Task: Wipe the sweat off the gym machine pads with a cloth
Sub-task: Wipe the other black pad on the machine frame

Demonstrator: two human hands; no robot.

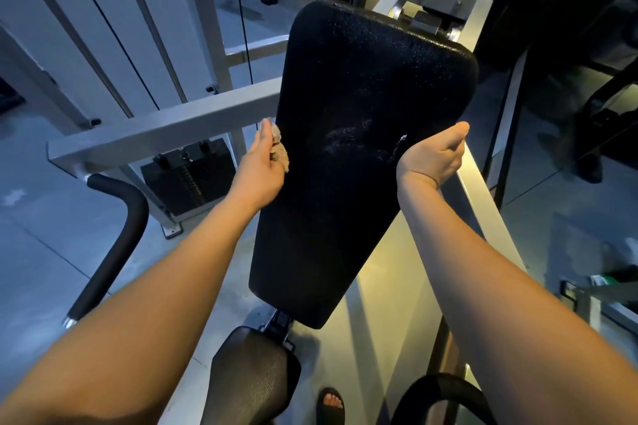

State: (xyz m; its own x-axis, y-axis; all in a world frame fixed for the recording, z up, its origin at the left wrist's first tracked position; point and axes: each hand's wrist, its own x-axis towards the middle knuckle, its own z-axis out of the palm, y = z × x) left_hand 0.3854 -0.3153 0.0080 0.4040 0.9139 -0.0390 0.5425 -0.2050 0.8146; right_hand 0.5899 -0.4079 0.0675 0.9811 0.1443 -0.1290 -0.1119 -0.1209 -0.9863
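Your left hand [262,162] holds a small tan cloth [280,152] bunched against the left edge of the black back pad [345,217], about halfway up its length. The thumb lies straight along the cloth and pins it. The other fingers are hidden behind the cloth and the pad's edge, so you cannot tell how they lie. Your right hand [431,155] is on the opposite edge of the same pad at nearly the same height. Its fingers are curled together over the right rim and the thumb is raised at the top. Between your two hands, pale wet streaks [348,138] show on the pad's textured surface, and fine droplets glint higher up. The pad tilts away from you, wide at the top and narrowing toward the black seat pad [255,373] just below it. A grey frame beam [155,134] runs in from the left and meets the pad beside the cloth, with a dark weight stack [186,179] under it. A black curved handle [114,245] hangs at the lower left, and a foot [331,404] in a sandal stands on the floor [45,252] near the seat.
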